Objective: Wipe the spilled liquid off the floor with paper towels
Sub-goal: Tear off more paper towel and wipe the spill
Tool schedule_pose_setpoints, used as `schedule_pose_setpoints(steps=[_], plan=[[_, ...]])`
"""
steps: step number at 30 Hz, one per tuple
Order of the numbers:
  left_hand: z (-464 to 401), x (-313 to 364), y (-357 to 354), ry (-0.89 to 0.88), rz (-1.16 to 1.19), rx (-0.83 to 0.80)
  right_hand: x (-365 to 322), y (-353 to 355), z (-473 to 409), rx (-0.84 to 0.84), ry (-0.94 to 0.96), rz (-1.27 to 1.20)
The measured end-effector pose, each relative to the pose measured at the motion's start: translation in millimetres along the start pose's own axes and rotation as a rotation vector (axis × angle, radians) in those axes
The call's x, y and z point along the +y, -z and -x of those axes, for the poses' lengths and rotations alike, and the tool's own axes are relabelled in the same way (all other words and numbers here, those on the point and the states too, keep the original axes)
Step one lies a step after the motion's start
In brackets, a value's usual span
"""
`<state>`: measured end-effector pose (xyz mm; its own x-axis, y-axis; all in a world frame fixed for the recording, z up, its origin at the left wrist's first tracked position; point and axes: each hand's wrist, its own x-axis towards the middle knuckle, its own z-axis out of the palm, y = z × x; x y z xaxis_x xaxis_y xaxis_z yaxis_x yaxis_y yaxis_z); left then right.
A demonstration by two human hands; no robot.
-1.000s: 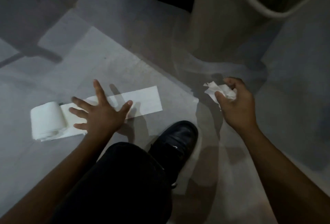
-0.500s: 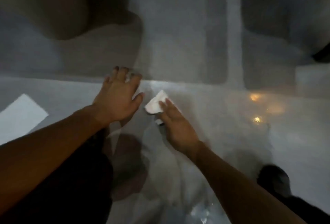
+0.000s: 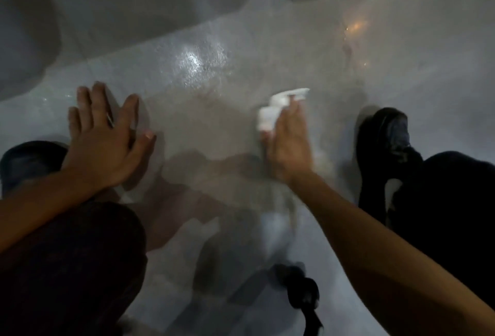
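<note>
My right hand (image 3: 290, 145) presses a crumpled white paper towel (image 3: 270, 112) flat against the grey floor; the wad sticks out past my fingertips and the hand is motion-blurred. A wet, glistening patch of spilled liquid (image 3: 198, 61) shines on the floor just beyond and left of the towel. My left hand (image 3: 107, 140) rests palm-down on the floor at the left with fingers spread and nothing in it. The paper towel roll is out of view.
My black shoes sit at the left (image 3: 29, 161) and at the right (image 3: 385, 137), with my dark trouser legs below them. A dark strap-like object (image 3: 302, 292) hangs near the bottom centre. Dark shadowed shapes lie across the floor at the top.
The view swung away from the roll and the bin to a wet floor area. My left hand left the unrolled sheet and now braces on the floor. My right hand brought the wad down onto the floor.
</note>
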<state>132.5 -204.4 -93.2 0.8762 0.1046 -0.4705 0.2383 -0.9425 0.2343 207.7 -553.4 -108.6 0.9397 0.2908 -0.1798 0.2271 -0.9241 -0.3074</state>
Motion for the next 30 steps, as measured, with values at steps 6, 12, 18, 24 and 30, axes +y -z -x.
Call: schedule_pose_setpoints(steps=[6,12,18,24,30], plan=[[3.1,-4.7,1.9,-0.008,-0.001,-0.034,-44.6,-18.9,98.4,-0.039,0.419,0.012],[0.7,-3.8,3.0,-0.012,-0.026,-0.066,-23.7,2.0,102.6,-0.021,-0.08,-0.101],[0.7,-3.6,1.2,-0.014,-0.013,-0.076,-60.4,-2.3,107.0,0.043,-0.159,-0.109],[1.8,-3.2,5.1,-0.022,0.033,-0.08,-29.2,-10.7,167.5,-0.212,0.149,-0.071],[-1.3,21.0,10.3,0.027,0.093,-0.076,72.1,44.0,100.5,0.197,-0.672,-0.028]])
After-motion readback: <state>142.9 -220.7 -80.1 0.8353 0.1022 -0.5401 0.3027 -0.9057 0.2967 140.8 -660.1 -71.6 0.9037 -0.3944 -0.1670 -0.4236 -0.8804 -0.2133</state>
